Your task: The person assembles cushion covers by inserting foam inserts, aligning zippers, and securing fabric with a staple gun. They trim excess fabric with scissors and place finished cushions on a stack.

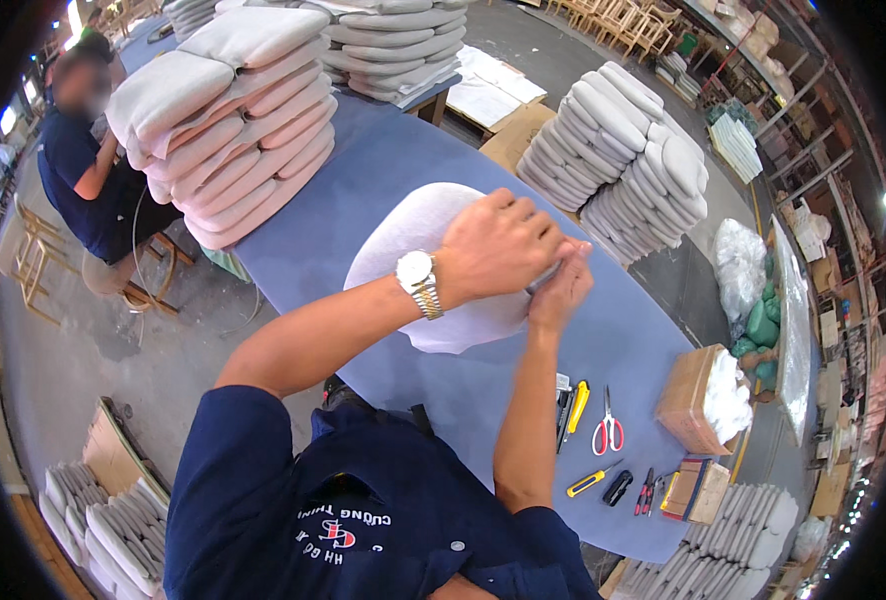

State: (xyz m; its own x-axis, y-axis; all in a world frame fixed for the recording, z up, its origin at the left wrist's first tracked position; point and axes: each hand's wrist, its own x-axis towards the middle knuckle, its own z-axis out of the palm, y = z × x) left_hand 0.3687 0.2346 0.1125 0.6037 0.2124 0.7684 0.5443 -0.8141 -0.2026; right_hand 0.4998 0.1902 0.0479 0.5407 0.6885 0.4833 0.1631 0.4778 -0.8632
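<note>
A pale grey, rounded seat cushion (pixel 403 232) lies on the blue-grey tabletop in front of me. My left hand (pixel 503 245), with a watch on its wrist, reaches across the cushion, its fingers curled at the right edge. Against it, my right hand (pixel 561 288) is closed too, slightly blurred, beside the same edge. Between the two hands a small dark grey bit shows, but the fingers cover most of it and I cannot make out what it is.
Stacked cushions (pixel 253 110) stand at the table's far left; more cushions (pixel 618 150) are piled beyond its right edge. Scissors (pixel 608 425), a yellow cutter (pixel 579 405), a screwdriver (pixel 591 481) and a cardboard box (pixel 688 400) lie to the right. A person (pixel 78 165) sits at the left.
</note>
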